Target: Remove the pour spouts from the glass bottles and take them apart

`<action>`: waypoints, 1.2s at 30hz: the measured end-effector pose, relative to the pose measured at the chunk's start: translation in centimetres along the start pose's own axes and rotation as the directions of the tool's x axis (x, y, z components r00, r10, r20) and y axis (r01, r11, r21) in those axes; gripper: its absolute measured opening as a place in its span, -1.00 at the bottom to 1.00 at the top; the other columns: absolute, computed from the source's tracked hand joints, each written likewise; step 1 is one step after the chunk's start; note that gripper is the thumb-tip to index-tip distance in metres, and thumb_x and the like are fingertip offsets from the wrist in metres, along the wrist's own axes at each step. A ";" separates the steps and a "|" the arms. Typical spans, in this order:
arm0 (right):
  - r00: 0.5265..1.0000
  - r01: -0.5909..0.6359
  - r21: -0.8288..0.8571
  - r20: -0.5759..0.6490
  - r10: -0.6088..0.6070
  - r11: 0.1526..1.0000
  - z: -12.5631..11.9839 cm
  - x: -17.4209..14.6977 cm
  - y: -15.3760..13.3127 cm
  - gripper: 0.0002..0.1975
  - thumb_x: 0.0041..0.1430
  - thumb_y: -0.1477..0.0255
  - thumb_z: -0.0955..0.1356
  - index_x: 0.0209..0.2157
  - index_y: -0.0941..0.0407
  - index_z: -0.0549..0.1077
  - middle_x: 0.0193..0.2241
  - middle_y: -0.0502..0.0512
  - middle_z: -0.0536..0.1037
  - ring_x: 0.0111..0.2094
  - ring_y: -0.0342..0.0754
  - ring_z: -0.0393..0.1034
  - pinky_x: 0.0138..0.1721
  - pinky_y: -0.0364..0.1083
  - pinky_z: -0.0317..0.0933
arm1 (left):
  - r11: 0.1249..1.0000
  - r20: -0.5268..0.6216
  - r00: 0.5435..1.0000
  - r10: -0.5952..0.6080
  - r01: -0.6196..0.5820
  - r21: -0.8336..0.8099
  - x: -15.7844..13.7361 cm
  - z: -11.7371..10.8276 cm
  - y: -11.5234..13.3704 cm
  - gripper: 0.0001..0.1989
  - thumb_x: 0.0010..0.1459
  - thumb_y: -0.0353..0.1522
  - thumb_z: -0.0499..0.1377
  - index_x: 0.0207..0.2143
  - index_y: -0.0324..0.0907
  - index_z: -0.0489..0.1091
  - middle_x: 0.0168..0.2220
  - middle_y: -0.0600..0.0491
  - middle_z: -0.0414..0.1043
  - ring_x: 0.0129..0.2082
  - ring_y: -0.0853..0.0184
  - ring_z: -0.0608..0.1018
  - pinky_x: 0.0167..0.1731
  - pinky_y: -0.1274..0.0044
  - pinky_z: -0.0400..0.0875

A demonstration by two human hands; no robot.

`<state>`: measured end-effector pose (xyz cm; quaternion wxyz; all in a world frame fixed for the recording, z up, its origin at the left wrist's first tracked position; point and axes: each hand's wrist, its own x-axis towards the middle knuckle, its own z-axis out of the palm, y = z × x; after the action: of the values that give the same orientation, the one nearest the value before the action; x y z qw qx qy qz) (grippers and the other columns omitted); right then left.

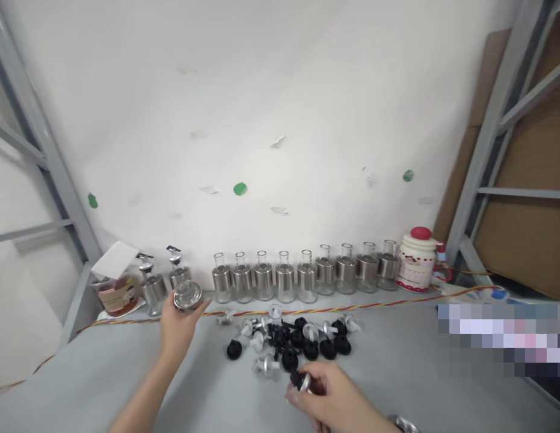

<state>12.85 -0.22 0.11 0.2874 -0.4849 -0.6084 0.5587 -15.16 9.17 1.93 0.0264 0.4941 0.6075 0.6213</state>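
My left hand (178, 322) is closed around a glass bottle (188, 296), which is tilted so that one end faces me. It is near two bottles with pourer tops, a bottle (154, 293) at the far left and a bottle (178, 275) beside it. In my right hand (327, 391) is a pourer top (303, 382) with a black part and a silvery rim, pinched between thumb and fingers. Just beyond that hand lies a loose heap of black caps (289, 359) and clear plastic stoppers (266, 364).
Several open glass bottles with metal sleeves (284, 278) stand along the wall. A white and red jar (417, 261) ends the row; a labelled tub (120, 294) is at the left. A red-yellow cord (374, 305) crosses the grey table (207, 385). A shiny metal thing (405, 424) shows at the bottom edge.
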 end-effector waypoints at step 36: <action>0.987 0.124 0.184 -0.124 -0.102 0.975 -0.1 1.6 2.2 -0.47 -0.24 0.47 0.41 -0.12 0.18 0.32 -0.60 -0.14 0.22 -0.62 -0.25 0.14 -0.65 -0.27 0.12 | 0.913 0.286 0.957 0.055 -0.163 0.373 0.5 1.7 -6.0 -0.43 0.03 -0.16 -0.07 0.01 -0.36 0.20 -0.24 -0.11 0.26 -0.21 0.14 0.41 -0.19 0.33 0.33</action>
<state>12.92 1.06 -2.29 0.3982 -0.4505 -0.5611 0.5688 -17.73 12.27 -2.87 -0.0260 0.6024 0.6817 0.4144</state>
